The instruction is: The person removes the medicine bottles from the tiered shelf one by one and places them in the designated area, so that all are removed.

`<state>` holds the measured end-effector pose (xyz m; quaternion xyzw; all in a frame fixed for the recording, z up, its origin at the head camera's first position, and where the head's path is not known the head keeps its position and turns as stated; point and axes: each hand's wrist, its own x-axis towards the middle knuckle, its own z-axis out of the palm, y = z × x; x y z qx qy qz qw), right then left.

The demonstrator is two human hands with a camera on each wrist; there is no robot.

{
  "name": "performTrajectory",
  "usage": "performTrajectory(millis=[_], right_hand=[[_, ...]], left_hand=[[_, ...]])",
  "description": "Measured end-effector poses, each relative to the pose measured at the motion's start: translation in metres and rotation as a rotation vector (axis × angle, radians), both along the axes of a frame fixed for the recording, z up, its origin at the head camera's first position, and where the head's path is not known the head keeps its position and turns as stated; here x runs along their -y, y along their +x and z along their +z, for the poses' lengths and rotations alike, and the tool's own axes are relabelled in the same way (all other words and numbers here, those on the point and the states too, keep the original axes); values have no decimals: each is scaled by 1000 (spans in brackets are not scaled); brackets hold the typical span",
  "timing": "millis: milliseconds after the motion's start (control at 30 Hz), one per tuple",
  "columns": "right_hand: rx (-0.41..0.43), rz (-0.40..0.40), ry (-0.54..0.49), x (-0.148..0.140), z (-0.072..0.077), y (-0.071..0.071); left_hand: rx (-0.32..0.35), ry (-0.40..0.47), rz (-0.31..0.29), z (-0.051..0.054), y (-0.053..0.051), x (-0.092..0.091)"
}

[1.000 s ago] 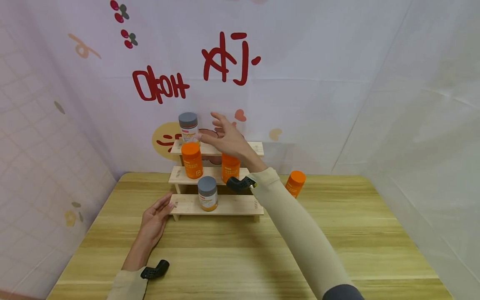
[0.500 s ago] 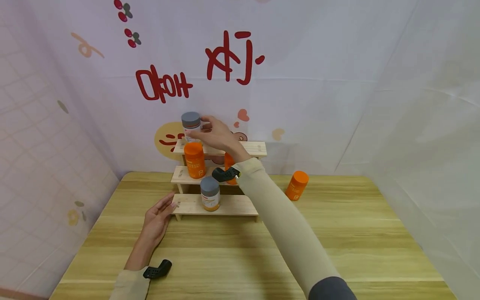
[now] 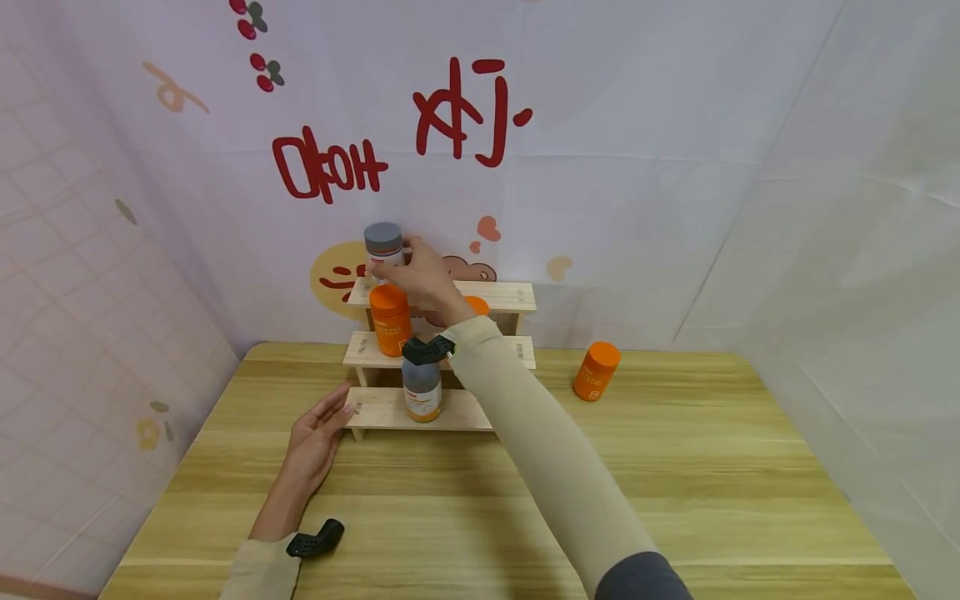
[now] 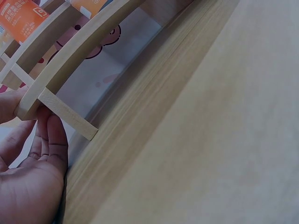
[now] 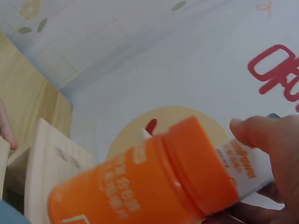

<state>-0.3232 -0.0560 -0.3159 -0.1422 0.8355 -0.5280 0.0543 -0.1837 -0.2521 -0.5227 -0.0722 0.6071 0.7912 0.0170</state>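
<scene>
My right hand [image 3: 426, 277] grips a grey-lidded supplement bottle [image 3: 383, 239] standing at the left end of the top tier of a three-tier wooden shelf [image 3: 510, 296]. In the right wrist view the thumb lies on its white label [image 5: 243, 161]; the far fingers are partly hidden. An orange bottle [image 3: 391, 323] stands just in front, on the middle tier. My left hand [image 3: 309, 442] holds the left end of the lowest tier, thumb above and fingers beneath in the left wrist view. On that tier stands another grey-lidded bottle [image 3: 422, 396], its lid partly covered by my right wrist strap.
Behind my right forearm, a second orange bottle [image 3: 477, 305] is mostly hidden. Another orange bottle [image 3: 597, 371] stands on the wooden table [image 3: 712, 467], right of the shelf. A printed white cloth [image 3: 615, 217] hangs close behind.
My right hand has moved left along the top tier and closed around the grey-lidded bottle. The left hand keeps its hold on the lowest tier.
</scene>
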Motion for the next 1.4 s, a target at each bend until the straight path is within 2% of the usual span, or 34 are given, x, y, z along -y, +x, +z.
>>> performTrajectory(millis=[167,333,700,967,1167,1400], right_hand=[[-18,-55,21,6,-4,-2],[-49,-73,32,7,-7,-5],[-120,-43,23,1,-2,-5],[-110,-10,-16,-5,7,-3],[-155,2,-25,-14,13,0],[-190,-19,-38,-23,17,-1]], left_hand=[[-2,-3,-9,0,0,-2],[0,-3,-2,-1,0,-4],[-37,-35,-7,-2,0,-7],[-31,-40,4,-1,0,-8],[-18,-44,5,0,-2,-10],[-11,-36,25,1,-2,-11]])
